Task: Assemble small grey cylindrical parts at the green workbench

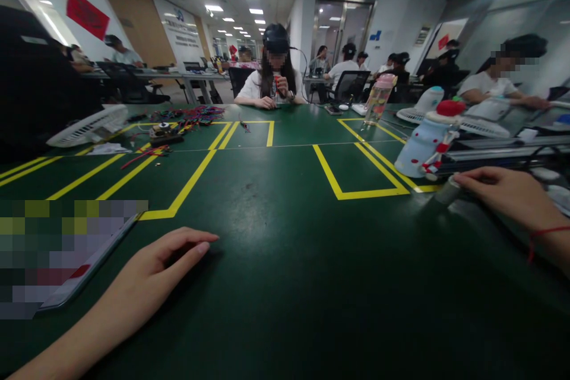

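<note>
My left hand (pixel 162 267) rests on the green table (pixel 285 285) at the lower left, fingers stretched forward, thumb apart and nothing held. Beside it, at the left edge, lies a flat pale-rimmed object (pixel 95 270), mostly blurred out. Over at the right, my right hand (pixel 507 193) has its fingertips closed on the top of a small greyish cylinder (pixel 447 191); its exact kind is unclear. That cylinder is tilted slightly and close to the tabletop. Just behind it stands a light-blue bottle (pixel 416 145) with a red top and a small figure hanging from it.
Yellow tape lines (pixel 371 194) mark the table. Tangled wires (pixel 196 117) and a white fan (pixel 91 126) lie at the far left. A clear pink-lidded bottle (pixel 379 101) and metal rails (pixel 499 148) are on the right. Across the table sits a person (pixel 253 86) handling something small.
</note>
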`<act>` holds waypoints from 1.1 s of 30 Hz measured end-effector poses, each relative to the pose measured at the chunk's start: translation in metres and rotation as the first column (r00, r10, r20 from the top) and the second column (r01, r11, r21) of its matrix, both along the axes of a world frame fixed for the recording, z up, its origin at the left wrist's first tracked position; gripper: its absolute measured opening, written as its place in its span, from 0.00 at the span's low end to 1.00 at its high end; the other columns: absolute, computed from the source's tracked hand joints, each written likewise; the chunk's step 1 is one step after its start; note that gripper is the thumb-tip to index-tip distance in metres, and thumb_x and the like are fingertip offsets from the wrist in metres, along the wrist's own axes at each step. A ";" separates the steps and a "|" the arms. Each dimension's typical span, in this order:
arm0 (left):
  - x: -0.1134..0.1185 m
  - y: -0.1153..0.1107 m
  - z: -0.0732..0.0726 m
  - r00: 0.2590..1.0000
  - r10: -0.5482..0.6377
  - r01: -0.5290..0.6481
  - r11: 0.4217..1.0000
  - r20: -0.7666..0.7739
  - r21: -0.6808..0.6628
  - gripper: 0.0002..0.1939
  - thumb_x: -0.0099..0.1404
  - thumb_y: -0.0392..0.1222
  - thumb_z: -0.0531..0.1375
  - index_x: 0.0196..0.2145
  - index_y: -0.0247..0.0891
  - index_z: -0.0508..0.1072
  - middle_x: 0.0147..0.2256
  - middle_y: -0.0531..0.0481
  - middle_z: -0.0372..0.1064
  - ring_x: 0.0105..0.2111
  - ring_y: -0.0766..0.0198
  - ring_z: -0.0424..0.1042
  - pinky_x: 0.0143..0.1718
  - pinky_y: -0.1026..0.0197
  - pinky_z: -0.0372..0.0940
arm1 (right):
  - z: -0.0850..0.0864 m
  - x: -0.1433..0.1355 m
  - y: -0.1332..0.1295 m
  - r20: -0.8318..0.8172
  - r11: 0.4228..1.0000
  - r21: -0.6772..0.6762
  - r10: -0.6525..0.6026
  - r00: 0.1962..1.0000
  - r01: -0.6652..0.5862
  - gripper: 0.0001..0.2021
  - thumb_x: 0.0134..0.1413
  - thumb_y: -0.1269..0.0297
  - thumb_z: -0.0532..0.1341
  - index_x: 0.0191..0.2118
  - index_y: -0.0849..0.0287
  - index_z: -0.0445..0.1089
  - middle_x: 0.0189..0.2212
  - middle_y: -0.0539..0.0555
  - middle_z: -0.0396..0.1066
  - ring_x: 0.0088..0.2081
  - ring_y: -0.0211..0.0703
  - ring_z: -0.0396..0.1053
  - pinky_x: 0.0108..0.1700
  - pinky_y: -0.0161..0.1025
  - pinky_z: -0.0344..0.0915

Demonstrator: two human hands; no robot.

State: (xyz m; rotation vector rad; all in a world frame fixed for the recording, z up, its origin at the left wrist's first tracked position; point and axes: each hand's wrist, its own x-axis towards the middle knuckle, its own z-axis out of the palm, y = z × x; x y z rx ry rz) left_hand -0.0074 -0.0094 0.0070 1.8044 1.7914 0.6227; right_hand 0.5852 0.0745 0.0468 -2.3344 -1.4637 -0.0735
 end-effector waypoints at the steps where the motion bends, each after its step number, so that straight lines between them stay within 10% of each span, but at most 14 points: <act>1: 0.000 0.000 0.000 1.000 -0.005 0.005 1.000 -0.003 0.003 0.19 0.65 0.60 0.58 0.45 0.49 0.79 0.47 0.53 0.79 0.48 0.50 0.76 0.50 0.52 0.70 | 0.000 0.000 -0.001 -0.027 1.000 0.003 -0.004 1.000 0.004 0.20 0.51 0.47 0.63 0.40 0.58 0.78 0.36 0.59 0.76 0.35 0.49 0.70 0.39 0.44 0.60; 12: -0.002 0.002 -0.007 0.999 -0.042 0.042 0.999 0.024 -0.005 0.20 0.65 0.62 0.58 0.46 0.48 0.78 0.48 0.51 0.77 0.50 0.50 0.74 0.52 0.51 0.67 | -0.050 -0.008 -0.018 0.005 0.968 0.247 0.054 0.999 -0.053 0.27 0.43 0.53 0.69 0.49 0.58 0.69 0.47 0.61 0.73 0.43 0.50 0.73 0.46 0.43 0.66; 21: 0.003 0.001 -0.005 0.999 -0.044 0.044 0.999 0.022 -0.003 0.20 0.66 0.61 0.57 0.46 0.47 0.78 0.48 0.52 0.77 0.49 0.51 0.74 0.50 0.52 0.68 | -0.050 -0.040 -0.026 -0.122 0.897 0.393 0.270 0.955 -0.203 0.26 0.47 0.55 0.68 0.49 0.59 0.62 0.49 0.67 0.69 0.46 0.49 0.74 0.48 0.43 0.70; 24: 0.001 0.003 -0.009 0.998 -0.057 0.057 0.998 -0.003 0.031 0.21 0.65 0.62 0.57 0.45 0.48 0.79 0.48 0.52 0.78 0.48 0.50 0.75 0.49 0.52 0.69 | -0.053 -0.098 -0.039 -0.140 0.787 0.450 0.528 0.837 -0.421 0.26 0.49 0.54 0.68 0.51 0.57 0.61 0.51 0.62 0.68 0.48 0.46 0.74 0.51 0.43 0.72; 28: -0.005 0.005 -0.015 0.998 -0.066 0.067 0.996 -0.018 0.052 0.21 0.63 0.64 0.58 0.45 0.50 0.79 0.48 0.51 0.78 0.48 0.50 0.75 0.49 0.51 0.70 | -0.053 -0.195 -0.061 -0.188 0.480 0.445 0.875 0.446 -0.756 0.21 0.54 0.59 0.66 0.51 0.54 0.61 0.49 0.56 0.70 0.48 0.42 0.74 0.50 0.43 0.74; 33: -0.008 0.003 -0.017 0.997 -0.080 0.081 0.993 -0.020 0.080 0.20 0.65 0.63 0.58 0.45 0.50 0.78 0.47 0.51 0.77 0.48 0.52 0.75 0.50 0.52 0.69 | -0.055 -0.251 -0.072 -0.193 0.246 0.402 0.964 0.182 -0.882 0.23 0.55 0.69 0.65 0.54 0.51 0.58 0.51 0.53 0.68 0.51 0.37 0.70 0.53 0.39 0.71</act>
